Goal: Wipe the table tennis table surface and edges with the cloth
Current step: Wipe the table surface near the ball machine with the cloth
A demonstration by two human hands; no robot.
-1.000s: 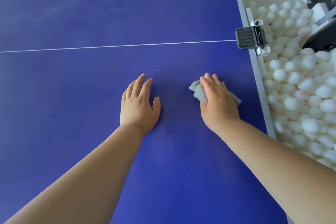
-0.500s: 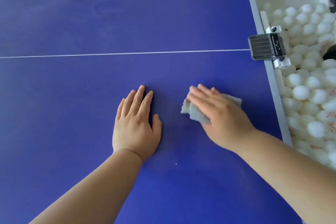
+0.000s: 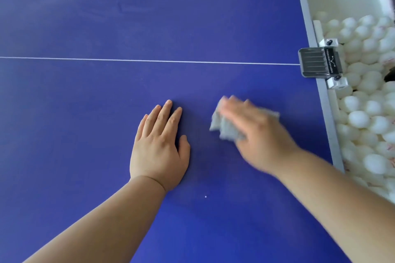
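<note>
A: Grip on the right?
B: Blurred right hand (image 3: 254,134), laid flat with fingers stretched over a crumpled pale grey cloth (image 3: 226,129), pressing it onto the blue table tennis table top (image 3: 106,17). No visible curl around the fabric.
A: Cloth relative to that hand?
B: Under palm and fingers, poking out leftward past the fingertips and rightward behind the knuckles.
A: Other side?
B: Flat left hand (image 3: 159,145) on the blue, fingers straight and together, holding nothing. Near the cloth but apart from it.
A: Any writing?
B: Small white print on the black net clamp (image 3: 318,64) at the grey table edge (image 3: 328,117), too small to read. Faint red marks on some white balls (image 3: 363,115) heaped beyond that edge, also unreadable.
A: Different from a second ago?
B: Right fingers pointing straight ahead then, slanted leftward now; sharp then, smeared now. Left hand in the same flat pose.
A: Further out?
B: Thin white line (image 3: 149,61) across the top beyond both hands, ending at the clamp.
</note>
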